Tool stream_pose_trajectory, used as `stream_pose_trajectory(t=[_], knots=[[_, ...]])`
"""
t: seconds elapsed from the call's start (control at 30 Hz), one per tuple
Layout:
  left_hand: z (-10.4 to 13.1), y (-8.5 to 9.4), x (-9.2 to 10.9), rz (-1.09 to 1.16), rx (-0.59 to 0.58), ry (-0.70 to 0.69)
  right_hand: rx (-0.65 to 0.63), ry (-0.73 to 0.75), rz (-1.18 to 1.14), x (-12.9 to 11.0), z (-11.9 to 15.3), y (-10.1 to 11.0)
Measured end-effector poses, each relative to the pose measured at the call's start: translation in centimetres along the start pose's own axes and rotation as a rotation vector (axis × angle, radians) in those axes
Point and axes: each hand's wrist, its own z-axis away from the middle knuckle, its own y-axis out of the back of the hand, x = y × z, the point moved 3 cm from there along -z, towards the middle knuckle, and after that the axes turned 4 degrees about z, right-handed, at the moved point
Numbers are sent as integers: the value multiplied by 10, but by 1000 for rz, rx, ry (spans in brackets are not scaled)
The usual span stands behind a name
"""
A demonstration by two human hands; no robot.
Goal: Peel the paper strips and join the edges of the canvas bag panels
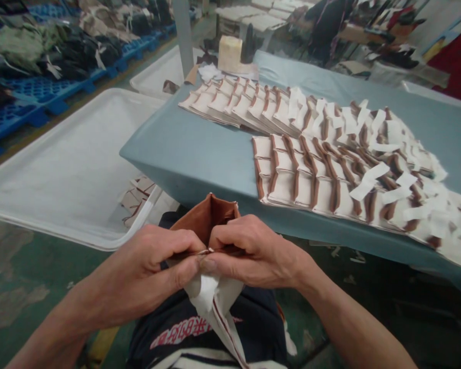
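Observation:
Just in front of the body, a pouch-like piece (pixel 195 221), brown on one face and off-white on the other, is held between both hands. My left hand (pixel 153 264) pinches its folded edge between thumb and fingers. Gripping the same edge from the right is my right hand (pixel 253 251), its thumb almost touching the left thumb. An off-white strap with a dark line (pixel 227 328) hangs below the hands over a dark apron (pixel 261 312) with red lettering. The fingers partly hide the pinched edge.
Rows of off-white pieces with brown edges (pixel 286 184) and white strips lie on a blue-covered table (pixel 215 159). A white bin (pixel 61 159) stands at the left, near blue pallets (pixel 34 97) with fabric heaps. Behind the table is a person (pixel 328 25).

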Motion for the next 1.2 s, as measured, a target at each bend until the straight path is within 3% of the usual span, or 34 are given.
stream_pose_trajectory(t=[0.1, 0.27, 0.33, 0.43, 0.57, 0.7, 0.9, 1.2], knots=[[-2, -8, -5, 145, 49, 23, 77, 11, -121, -2, 0, -6], [-1, -32, -24, 500, 178, 115, 191, 25, 107, -1, 5, -14], [0, -36, -27, 562, 134, 133, 198, 23, 169, 1, 9, -13], [-1, -28, -22, 466, 15, 103, 177, 32, 205, 1, 14, -7], [-5, -9, -5, 213, -47, 16, 149, 56, 170, -4, 14, 4], [-5, -2, 4, 34, 16, -51, 141, 4, 253, -13, 8, 9], [-1, -4, 2, -48, 122, -23, 46, -135, 241, -18, 2, 8], [7, -10, 9, -258, 255, -218, 82, -303, -119, -15, 0, -2]])
